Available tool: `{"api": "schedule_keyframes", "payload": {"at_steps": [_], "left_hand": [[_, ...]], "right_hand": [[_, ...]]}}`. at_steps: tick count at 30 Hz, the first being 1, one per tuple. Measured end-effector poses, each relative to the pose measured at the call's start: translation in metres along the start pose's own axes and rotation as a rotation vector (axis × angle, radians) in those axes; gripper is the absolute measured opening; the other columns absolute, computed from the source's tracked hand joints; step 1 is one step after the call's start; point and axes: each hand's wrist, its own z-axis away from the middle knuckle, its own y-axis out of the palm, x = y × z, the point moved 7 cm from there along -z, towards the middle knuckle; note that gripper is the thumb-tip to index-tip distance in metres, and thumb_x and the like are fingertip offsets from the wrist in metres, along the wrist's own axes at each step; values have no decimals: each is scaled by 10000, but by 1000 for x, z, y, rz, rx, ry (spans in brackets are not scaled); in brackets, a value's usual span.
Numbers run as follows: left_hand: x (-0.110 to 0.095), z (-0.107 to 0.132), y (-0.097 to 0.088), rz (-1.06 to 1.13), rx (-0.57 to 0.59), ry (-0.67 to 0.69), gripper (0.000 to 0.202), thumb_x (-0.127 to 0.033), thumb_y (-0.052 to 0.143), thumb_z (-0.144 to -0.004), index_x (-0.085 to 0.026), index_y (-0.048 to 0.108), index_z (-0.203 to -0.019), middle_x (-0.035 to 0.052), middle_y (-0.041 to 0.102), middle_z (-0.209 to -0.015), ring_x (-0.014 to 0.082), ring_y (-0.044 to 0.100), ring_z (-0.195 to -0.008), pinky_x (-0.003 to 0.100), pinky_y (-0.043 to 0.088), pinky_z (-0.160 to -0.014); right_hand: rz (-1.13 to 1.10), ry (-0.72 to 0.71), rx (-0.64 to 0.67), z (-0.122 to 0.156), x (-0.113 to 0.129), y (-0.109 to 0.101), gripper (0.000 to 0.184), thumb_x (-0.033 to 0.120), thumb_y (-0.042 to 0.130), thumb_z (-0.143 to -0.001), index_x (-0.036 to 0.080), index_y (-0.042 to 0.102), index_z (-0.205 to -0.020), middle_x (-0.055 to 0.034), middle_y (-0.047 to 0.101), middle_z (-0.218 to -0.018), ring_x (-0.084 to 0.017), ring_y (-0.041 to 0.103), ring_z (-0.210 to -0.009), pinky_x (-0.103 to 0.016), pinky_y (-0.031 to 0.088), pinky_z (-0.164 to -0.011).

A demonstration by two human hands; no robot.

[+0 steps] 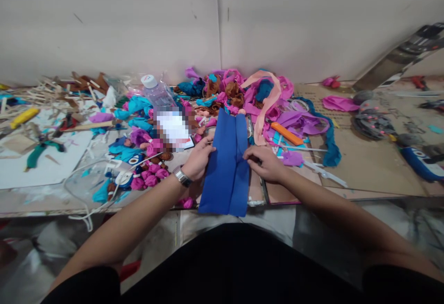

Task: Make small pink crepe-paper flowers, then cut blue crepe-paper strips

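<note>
A long blue strip of paper or fabric [220,165], with a lengthwise fold along its right part, lies over the table's front edge before me. My left hand [197,160], a watch on its wrist, grips the strip's left edge between thumb and fingers. On the opposite side my right hand [265,161] pinches the folded right edge, its fingers curled. The strip's lower end hangs slightly past the table edge. Just left of it lies a phone [175,129] with a blurred screen. Close to my right hand is an orange utility knife [286,133].
Crumpled pink, purple, teal and brown strips [236,89] pile up at the back. A plastic bottle [152,89] stands behind the phone. Green-handled pliers [41,151] and wooden sticks [52,91] are at left. Cardboard [364,161] covers the right, with a dark round dish [371,121].
</note>
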Motion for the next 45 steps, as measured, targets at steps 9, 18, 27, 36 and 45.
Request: {"api": "schedule_keyframes", "payload": {"at_steps": [9,18,27,36,45], "left_hand": [[6,1,7,18,29,-15,468,-181,685,-646,-231,613,-1106,-34,725,-816,127,624,-638,227,471,-606],[-3,1,12,61,50,92,736,-120,669,-641,-248,528,-1351,-52,702,-792,125,627,-663,237,506,-683],[5,6,16,-151,142,97,614,-116,572,-680,-212,766,-1255,46,717,-1393,207,696,-1132,287,556,-916],[-13,10,16,-416,111,290,584,-140,712,-751,-226,737,-1328,85,639,-1517,269,586,-1415,463,386,-1271],[-27,17,17,-649,100,560,737,-78,632,-768,-177,597,-1497,127,500,-1642,278,402,-1593,495,189,-1382]], "right_hand": [[-650,492,-393,-6,-42,0,325,277,870,-727,254,677,-989,-54,581,-1440,-211,644,-1156,-386,495,-1034],[-912,681,-433,-5,-40,5,393,282,898,-657,281,737,-1016,27,653,-1003,-172,603,-981,-317,516,-937],[-929,684,-326,-15,-37,19,598,279,913,-680,324,755,-1254,-3,681,-1462,-255,608,-1362,-465,489,-1192],[-646,543,-344,-17,-51,10,761,223,896,-683,337,683,-1405,-18,679,-1478,-289,595,-1426,-555,458,-1238],[-696,398,-300,-33,-33,0,788,201,833,-714,313,615,-1463,-43,547,-1620,-286,502,-1517,-507,443,-1254]]}}
